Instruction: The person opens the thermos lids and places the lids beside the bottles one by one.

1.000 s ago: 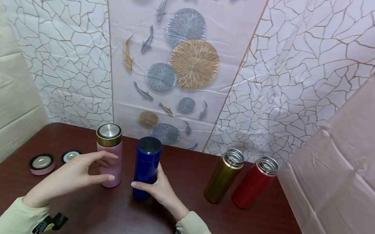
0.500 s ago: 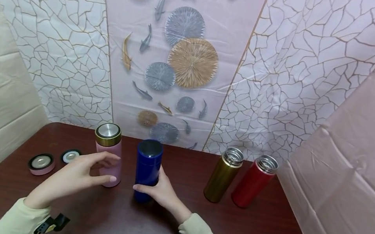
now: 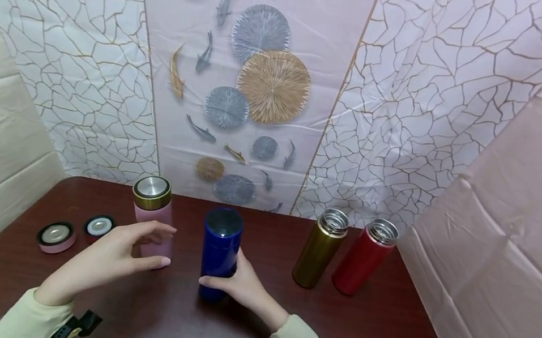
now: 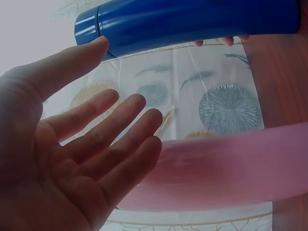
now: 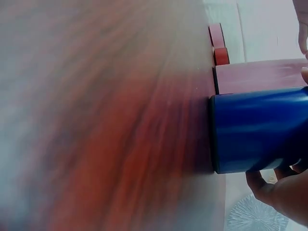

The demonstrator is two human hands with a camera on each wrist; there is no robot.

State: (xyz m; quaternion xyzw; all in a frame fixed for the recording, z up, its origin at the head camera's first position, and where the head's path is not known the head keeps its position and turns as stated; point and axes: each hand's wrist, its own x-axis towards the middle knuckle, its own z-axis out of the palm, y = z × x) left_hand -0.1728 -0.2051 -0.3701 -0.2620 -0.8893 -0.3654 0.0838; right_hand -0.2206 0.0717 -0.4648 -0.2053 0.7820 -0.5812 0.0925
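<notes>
My right hand (image 3: 248, 283) grips a dark blue thermos bottle (image 3: 220, 254) by its lower half, thumb across the front. The thermos stands upright with its lid on; its base is at the tabletop, though I cannot tell if it touches. My left hand (image 3: 119, 249) hovers with fingers spread in front of a pink thermos (image 3: 154, 216) that has a gold and silver lid. In the left wrist view the palm (image 4: 62, 168) holds nothing, and the thumb tip overlaps the blue thermos (image 4: 192, 24) in view. The right fingers (image 5: 262, 187) wrap the blue thermos from behind.
A lidless gold thermos (image 3: 320, 250) and a lidless red thermos (image 3: 364, 258) stand at the right back. Left of the left hand, a pink lid (image 3: 56, 237) and a red lid (image 3: 99, 226) lie upside down on the dark wooden table (image 3: 168, 327). A patterned cloth hangs behind.
My right hand has shifted the blue thermos rightward and toward me, away from the pink one. The left hand stays almost in place. The head view has turned slightly.
</notes>
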